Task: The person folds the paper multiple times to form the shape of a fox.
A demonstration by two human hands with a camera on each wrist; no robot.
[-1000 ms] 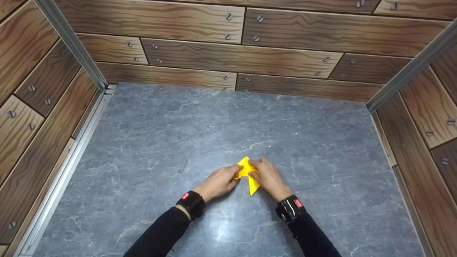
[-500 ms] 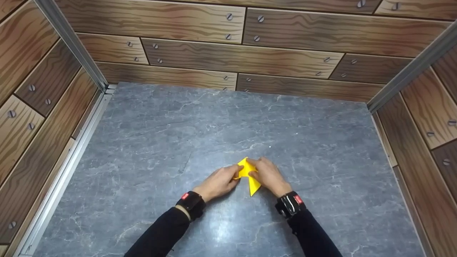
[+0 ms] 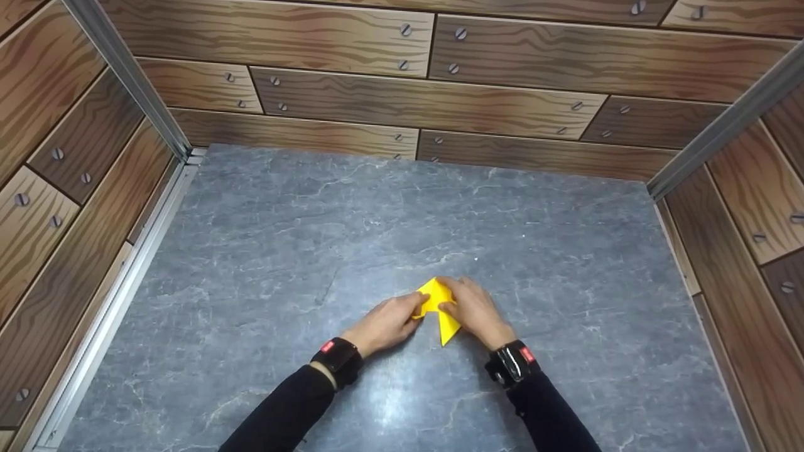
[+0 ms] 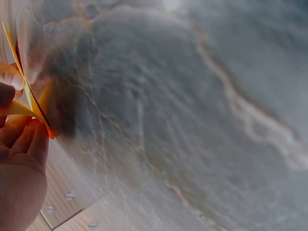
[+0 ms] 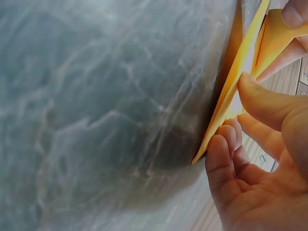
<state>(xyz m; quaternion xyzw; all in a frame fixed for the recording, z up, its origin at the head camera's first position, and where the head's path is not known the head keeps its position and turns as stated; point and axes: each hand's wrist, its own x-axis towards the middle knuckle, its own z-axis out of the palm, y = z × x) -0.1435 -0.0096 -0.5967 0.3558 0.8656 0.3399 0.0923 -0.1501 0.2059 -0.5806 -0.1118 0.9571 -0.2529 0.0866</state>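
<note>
Between both hands is a folded piece of yellow paper [image 3: 437, 295], with a peak at the top and a pointed flap hanging toward the person on the right. My left hand [image 3: 391, 319] pinches its left side, thumb on top. On the other side my right hand [image 3: 476, 311] holds the paper, thumb over the right flap and index finger near the peak. In the left wrist view the yellow paper [image 4: 31, 98] shows edge-on beside the left fingers. The right wrist view has the right thumb and fingers on the folded paper [image 5: 236, 79], its pointed end low.
The work surface is a grey marbled tabletop [image 3: 282, 232]. Wood-patterned panels [image 3: 352, 94] wall it at the back and both sides, with metal posts [image 3: 135, 78] in the corners. Each wrist wears a black band [image 3: 338, 362].
Both hands keep their hold on the yellow paper. The left part of the paper has tipped slightly downward, and little else differs.
</note>
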